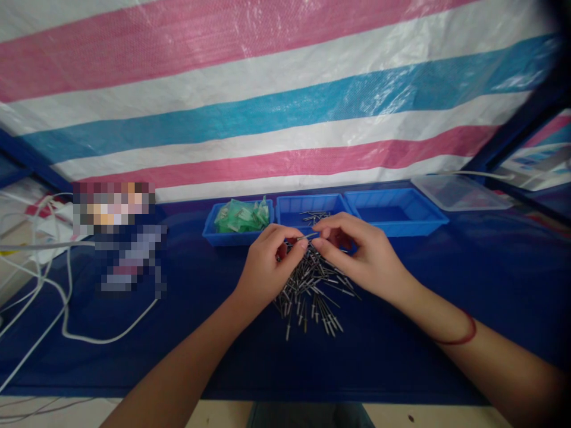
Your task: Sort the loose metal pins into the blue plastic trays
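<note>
Left hand (269, 257): grip pinched on thin rivet (309, 236). Right hand (362, 254): grip narrow at rivet's other end; whether holding, cannot tell. Loose pile of rivets (305, 282) below both grips. If pinch loosens, rivet may drop into pile; careless touch may scatter pile.

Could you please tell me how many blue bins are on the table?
3, in a row behind the hands: the left bin with green packets, the middle bin with some metal pins, and the right bin.

Hands (270, 254) at thin metal rod (307, 236) above rivet heap (307, 280); three blue trays (307, 205) behind.
</note>
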The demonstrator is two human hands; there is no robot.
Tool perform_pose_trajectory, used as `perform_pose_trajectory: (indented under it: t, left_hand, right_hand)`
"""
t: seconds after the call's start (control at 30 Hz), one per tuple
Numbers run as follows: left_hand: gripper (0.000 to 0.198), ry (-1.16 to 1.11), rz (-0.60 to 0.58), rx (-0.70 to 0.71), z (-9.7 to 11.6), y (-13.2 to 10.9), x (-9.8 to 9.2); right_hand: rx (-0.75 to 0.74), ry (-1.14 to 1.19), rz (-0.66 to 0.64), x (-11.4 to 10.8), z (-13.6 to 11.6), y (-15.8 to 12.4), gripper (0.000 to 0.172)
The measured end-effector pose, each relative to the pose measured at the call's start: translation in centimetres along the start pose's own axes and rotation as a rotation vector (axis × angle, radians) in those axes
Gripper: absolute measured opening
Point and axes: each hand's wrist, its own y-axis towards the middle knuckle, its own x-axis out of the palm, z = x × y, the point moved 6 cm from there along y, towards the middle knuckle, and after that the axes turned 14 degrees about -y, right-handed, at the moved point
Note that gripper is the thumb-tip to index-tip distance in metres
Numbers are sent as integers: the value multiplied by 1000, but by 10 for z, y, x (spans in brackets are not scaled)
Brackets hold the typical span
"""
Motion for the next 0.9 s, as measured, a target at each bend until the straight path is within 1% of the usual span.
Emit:
perform_pose_trajectory:
  t: [0.17, 0.3, 0.4, 0.47, 0.57, 0.63, 0.73, 0.83, 0.9]
  left_hand:
    - [10, 2, -45, 30, 2, -1, 3]
    - [9, -5, -12, 59, 4, -2, 0]
    - [11, 7, -4, 64, 4, -2, 0]
    - [12, 30, -7, 55, 3, -2, 0]
    - [18, 67, -33, 33, -1, 0, 1]
    - [17, 119, -108, 28, -3, 0, 5]
    - [14, 265, -285, 38, -5, -1, 14]
    - [12, 383, -441, 48, -5, -4, 20]
    - [13, 406, -511, 69, -3, -7, 25]
  right_hand:
    - [28, 75, -48, 3, 3, 0, 13]
    - [26, 96, -67, 6, 3, 0, 13]
    - [-10, 79, -98, 8, 1, 0, 12]
    - [-26, 21, -73, 7, 3, 1, 11]
    - [-7, -175, 66, -2, 17, 4, 10]
    - [26, -347, 140, -6, 30, 6, 11]
    - [92, -541, 166, -8, 46, 7, 15]
    - [117, -556, 153, -8, 49, 7, 20]
    - [100, -504, 141, -8, 42, 7, 16]
